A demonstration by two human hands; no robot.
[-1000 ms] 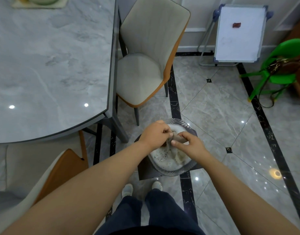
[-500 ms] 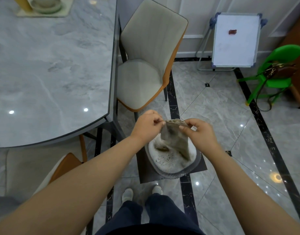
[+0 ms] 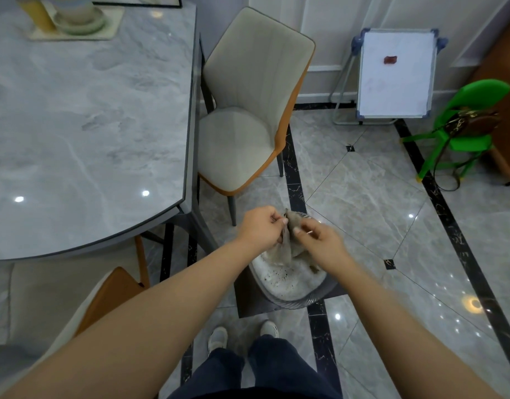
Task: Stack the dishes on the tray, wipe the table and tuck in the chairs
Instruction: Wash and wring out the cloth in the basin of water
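Observation:
A wet grey cloth [image 3: 288,243] hangs between my two hands over a clear glass bowl [image 3: 294,283] of foamy water, which stands on a dark stool below me. My left hand [image 3: 259,227] pinches the cloth's upper left edge. My right hand [image 3: 320,243] grips it on the right, and the cloth's lower end trails into the foam. The grey marble table [image 3: 83,125] fills the left. At its far left corner a tray [image 3: 75,33] holds stacked dishes. A beige and orange chair [image 3: 248,110] stands pulled out at the table's right side.
Another orange-backed chair [image 3: 109,295] sits at the table's near edge, by my left forearm. A small whiteboard easel [image 3: 395,76] leans at the far wall, and a green plastic chair [image 3: 467,131] with a bag on it stands at the right. My feet are just behind the stool.
Both hands lifted the cloth out of the foamy water, spread it, and now hold it bunched closer together above the bowl. My head has tilted up, showing more of the table.

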